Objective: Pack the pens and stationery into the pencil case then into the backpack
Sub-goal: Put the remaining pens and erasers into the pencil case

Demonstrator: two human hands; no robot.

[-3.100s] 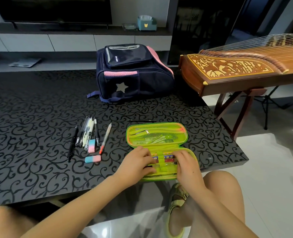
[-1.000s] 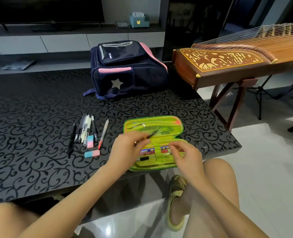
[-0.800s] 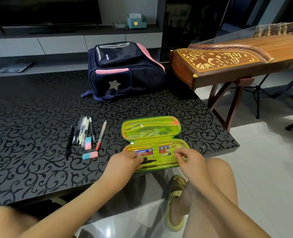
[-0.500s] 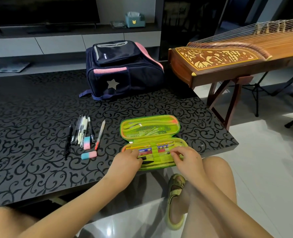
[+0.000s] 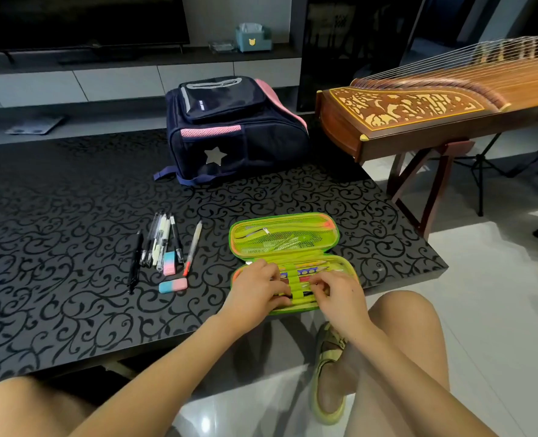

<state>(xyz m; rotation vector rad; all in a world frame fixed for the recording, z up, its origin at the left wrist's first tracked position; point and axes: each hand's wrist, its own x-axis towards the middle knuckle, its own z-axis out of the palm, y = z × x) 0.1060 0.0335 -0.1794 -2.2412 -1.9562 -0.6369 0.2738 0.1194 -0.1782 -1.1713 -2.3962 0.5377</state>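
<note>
A lime-green pencil case (image 5: 285, 236) lies open near the table's front edge, its mesh lid flat behind the tray. Both hands rest on the tray. My left hand (image 5: 256, 291) pinches the left end of a black pen (image 5: 305, 293) that passes under the green elastic strap. My right hand (image 5: 338, 293) pinches the same pen on the strap's right side. Left of the case lie several pens (image 5: 162, 242), a red-tipped pen (image 5: 193, 247), a lone black pen (image 5: 135, 261) and two pink-and-blue erasers (image 5: 169, 258) (image 5: 173, 285). The navy and pink backpack (image 5: 229, 130) stands zipped behind them.
The black patterned table (image 5: 56, 247) ends just right of the case. A wooden zither on a stand (image 5: 434, 105) is close to the table's far right corner. A teal tissue box (image 5: 251, 37) sits on the TV shelf. My knees and a sandalled foot are below.
My left hand brought the black pen down from above the lid into the tray. Both hands have closed in on the elastic strap with the pen under it.
</note>
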